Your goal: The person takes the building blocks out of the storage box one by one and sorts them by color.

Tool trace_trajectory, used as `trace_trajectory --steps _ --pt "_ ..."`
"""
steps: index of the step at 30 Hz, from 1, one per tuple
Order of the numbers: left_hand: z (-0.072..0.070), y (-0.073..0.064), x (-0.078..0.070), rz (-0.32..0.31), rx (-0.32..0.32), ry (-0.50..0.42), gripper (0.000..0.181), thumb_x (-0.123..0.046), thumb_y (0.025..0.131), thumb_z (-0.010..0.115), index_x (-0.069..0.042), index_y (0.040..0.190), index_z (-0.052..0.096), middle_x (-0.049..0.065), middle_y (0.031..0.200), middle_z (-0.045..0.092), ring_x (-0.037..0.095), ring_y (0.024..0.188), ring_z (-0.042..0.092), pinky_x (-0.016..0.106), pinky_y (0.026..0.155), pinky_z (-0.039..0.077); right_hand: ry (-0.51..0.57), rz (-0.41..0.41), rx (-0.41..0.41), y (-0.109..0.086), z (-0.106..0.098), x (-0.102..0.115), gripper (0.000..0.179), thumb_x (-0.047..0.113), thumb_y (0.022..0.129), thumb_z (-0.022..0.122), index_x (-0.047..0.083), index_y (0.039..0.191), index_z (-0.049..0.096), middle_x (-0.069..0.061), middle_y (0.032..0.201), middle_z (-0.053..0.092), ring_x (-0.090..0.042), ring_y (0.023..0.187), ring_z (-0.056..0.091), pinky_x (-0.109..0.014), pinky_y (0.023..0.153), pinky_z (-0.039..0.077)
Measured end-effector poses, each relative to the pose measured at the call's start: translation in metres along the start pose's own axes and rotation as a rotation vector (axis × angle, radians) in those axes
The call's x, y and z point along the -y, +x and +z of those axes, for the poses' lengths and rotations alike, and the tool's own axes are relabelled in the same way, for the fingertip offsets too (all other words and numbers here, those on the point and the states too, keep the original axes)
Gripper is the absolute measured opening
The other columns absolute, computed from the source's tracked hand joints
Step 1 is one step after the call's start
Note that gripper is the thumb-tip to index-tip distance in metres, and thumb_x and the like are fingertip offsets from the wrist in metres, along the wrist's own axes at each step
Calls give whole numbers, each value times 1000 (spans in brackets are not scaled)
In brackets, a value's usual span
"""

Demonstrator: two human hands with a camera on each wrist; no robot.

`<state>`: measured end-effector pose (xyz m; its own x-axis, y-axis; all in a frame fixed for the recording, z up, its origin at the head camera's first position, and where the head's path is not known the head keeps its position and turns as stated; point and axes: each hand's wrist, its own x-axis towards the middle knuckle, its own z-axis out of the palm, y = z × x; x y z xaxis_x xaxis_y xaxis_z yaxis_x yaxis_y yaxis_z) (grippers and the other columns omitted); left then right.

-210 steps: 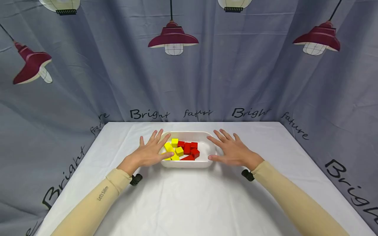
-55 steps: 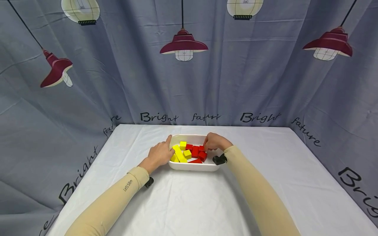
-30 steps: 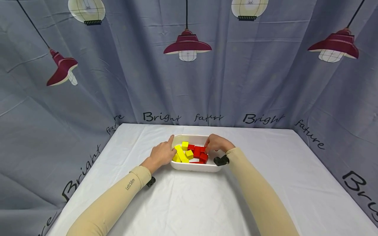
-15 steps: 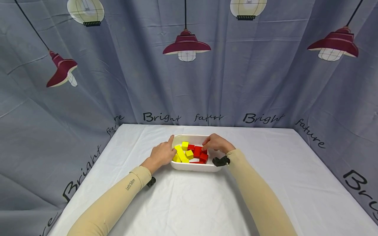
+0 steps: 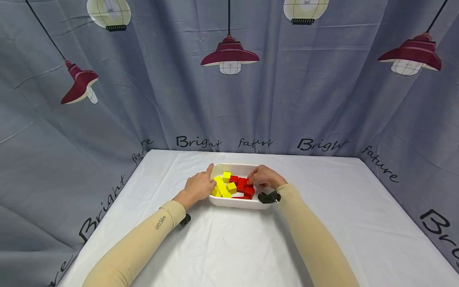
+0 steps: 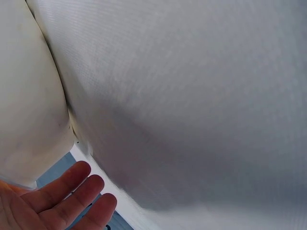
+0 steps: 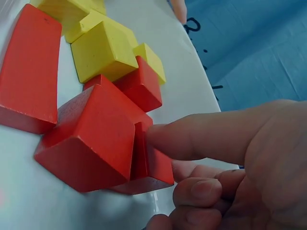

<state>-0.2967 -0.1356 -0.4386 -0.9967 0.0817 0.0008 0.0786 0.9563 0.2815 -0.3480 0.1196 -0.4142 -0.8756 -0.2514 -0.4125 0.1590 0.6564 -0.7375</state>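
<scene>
A white plastic box holds yellow blocks in its left part and red blocks in the middle. My left hand holds the box at its left end, thumb over the rim and index finger along it. Its other fingers extend below the box wall in the left wrist view. My right hand reaches in over the right rim. In the right wrist view its thumb and index finger pinch a small red block, which leans beside a larger red cube; the remaining fingers are curled.
The box stands on a table with a white cloth. A grey-blue curtain with printed lamps and lettering hangs behind and along both sides. Black wrist cameras sit under both wrists.
Seven seconds ago both hands were spread above the box ends. The left has since settled on the left rim and the right has reached in among the red blocks, shifting slightly.
</scene>
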Motion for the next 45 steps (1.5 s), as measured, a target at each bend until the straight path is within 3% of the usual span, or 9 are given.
trace_trajectory --steps 16,24,34,41,45 --pt "-1 2 1 18 -4 0 69 -31 99 44 -15 162 21 16 137 62 31 118 64 51 91 53 -21 11 3 2 0 1 28 15 85 73 3 109 65 -9 86 55 -20 66 47 -28 65 40" --pt "-3 3 2 10 6 -1 69 -31 100 45 -15 162 20 15 140 60 31 121 63 52 93 53 -155 -56 -33 5 3 2 17 17 84 73 6 98 74 -5 74 57 -19 61 47 -27 61 38" --pt "-1 3 4 19 10 -5 69 -32 99 45 -14 162 20 15 140 60 30 121 63 52 92 53 -281 -103 -90 4 5 6 21 23 84 74 5 95 77 -4 84 66 -21 82 55 -27 66 45" --pt "0 3 4 19 3 0 69 -32 99 44 -14 162 21 15 138 61 30 119 64 51 90 53 -261 -131 -99 1 0 9 19 24 85 73 8 93 79 -4 82 67 -23 86 52 -33 71 37" --pt "0 3 4 14 4 -4 69 -32 99 45 -15 162 21 15 138 61 30 119 64 52 91 53 -248 -144 -101 -2 -4 13 21 26 86 73 8 95 80 -4 88 71 -26 97 53 -37 79 41"
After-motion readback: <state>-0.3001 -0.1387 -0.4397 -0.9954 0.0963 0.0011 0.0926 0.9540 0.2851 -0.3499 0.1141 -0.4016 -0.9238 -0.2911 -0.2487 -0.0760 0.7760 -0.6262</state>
